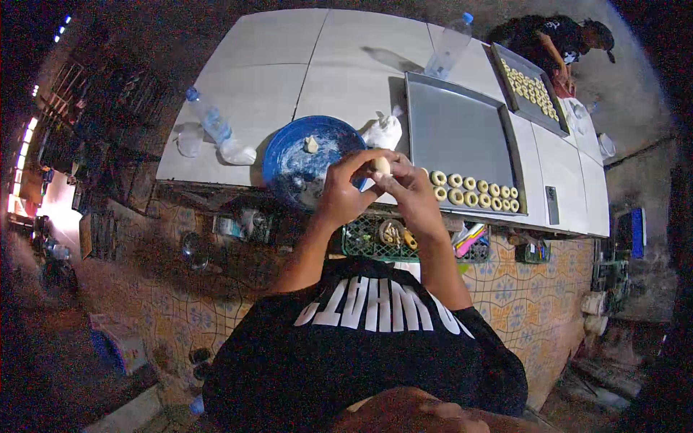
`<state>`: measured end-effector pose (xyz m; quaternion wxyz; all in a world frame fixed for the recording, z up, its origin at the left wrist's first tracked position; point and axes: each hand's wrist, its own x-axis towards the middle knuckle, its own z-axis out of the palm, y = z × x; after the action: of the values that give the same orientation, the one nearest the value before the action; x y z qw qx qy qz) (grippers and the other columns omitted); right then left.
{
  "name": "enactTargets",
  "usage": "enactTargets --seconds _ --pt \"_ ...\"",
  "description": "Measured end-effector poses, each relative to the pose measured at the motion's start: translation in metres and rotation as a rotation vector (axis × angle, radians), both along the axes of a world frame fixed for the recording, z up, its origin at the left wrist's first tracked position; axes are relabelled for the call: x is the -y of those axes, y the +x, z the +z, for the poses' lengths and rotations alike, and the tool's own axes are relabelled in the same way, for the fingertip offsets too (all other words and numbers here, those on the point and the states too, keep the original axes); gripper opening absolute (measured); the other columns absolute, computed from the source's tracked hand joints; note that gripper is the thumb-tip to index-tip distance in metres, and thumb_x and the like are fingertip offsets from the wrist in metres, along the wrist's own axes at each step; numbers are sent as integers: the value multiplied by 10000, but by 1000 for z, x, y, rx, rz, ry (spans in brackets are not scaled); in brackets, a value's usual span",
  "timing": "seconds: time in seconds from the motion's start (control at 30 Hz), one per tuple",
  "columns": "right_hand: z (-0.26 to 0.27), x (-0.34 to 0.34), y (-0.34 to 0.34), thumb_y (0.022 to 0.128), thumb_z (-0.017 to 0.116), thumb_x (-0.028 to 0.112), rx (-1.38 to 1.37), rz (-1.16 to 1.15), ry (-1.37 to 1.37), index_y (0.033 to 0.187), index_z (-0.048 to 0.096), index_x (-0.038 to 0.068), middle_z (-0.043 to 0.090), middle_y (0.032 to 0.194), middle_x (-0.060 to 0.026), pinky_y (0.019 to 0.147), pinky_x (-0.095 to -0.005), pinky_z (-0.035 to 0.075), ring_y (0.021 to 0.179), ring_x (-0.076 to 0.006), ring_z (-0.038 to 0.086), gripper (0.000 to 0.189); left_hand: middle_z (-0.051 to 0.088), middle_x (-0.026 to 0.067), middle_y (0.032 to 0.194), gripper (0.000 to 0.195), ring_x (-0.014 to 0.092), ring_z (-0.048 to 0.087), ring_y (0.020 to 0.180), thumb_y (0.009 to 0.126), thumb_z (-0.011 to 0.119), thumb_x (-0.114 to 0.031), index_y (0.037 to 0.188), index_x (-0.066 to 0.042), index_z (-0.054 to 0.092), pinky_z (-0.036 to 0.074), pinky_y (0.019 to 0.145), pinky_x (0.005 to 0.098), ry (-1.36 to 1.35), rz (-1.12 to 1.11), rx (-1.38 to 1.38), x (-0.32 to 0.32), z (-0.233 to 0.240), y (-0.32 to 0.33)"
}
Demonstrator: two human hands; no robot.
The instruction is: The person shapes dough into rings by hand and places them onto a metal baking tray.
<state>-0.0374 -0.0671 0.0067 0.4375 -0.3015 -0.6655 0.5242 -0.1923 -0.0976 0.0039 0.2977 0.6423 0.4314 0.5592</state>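
Observation:
A small pale piece of dough (381, 165) is held between the fingertips of my left hand (345, 184) and my right hand (416, 187). Both hands meet just above the table's near edge, between a blue round basin (281, 157) and a grey metal baking tray (460, 124). Inside the basin, dusted with white powder, lies another lump of dough (311, 144). Two rows of dough rings (471, 199) line the near side of the tray; my right hand hides the left end of them.
A tied plastic bag of white powder (385, 130) sits behind my hands. Plastic bottles (214, 119) (450, 46) are on the white tiled table (260, 43). Beyond stands a second tray (533, 92) of dough rings, near another person (563, 46). Below the edge is a green crate (357, 238).

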Motion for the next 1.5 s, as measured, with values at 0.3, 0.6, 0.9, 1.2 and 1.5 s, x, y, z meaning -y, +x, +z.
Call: enactTargets --seconds 0.3,0.6,0.9,1.2,1.5 --pt "0 1 0 982 663 317 20 -21 -26 946 744 -9 618 1094 -44 686 -265 531 952 -135 608 339 712 111 1165 549 205 694 1043 719 811 42 1238 -58 661 555 890 326 -3 12 76 2 -1 3" --pt "9 3 -7 995 646 323 -68 -24 -200 955 746 -15 616 1183 -76 927 -324 466 1064 -173 582 355 701 108 1218 543 191 683 1082 749 761 99 1261 -35 639 555 932 318 11 33 31 0 -1 -2" --pt "-6 -6 -15 1006 623 248 -28 8 -161 988 733 -36 638 1201 -98 997 -341 436 1152 -206 567 305 690 101 1223 541 170 663 1093 749 732 135 1254 -26 629 556 930 317 -51 -10 164 0 -3 -9" --pt "2 -2 -19 1024 603 287 -120 -25 -360 1034 717 -19 657 1093 -83 869 -328 459 1023 -168 582 327 706 84 1178 541 152 668 1015 734 735 120 1244 -49 667 550 896 295 -18 78 36 -1 -6 -12" --pt "-5 -3 -17 1026 596 284 -112 -51 -181 1057 711 -12 660 1075 -74 850 -302 464 978 -154 597 320 705 79 1196 537 148 672 1019 753 763 106 1252 -60 656 553 895 295 -35 37 138 -1 -7 -7"
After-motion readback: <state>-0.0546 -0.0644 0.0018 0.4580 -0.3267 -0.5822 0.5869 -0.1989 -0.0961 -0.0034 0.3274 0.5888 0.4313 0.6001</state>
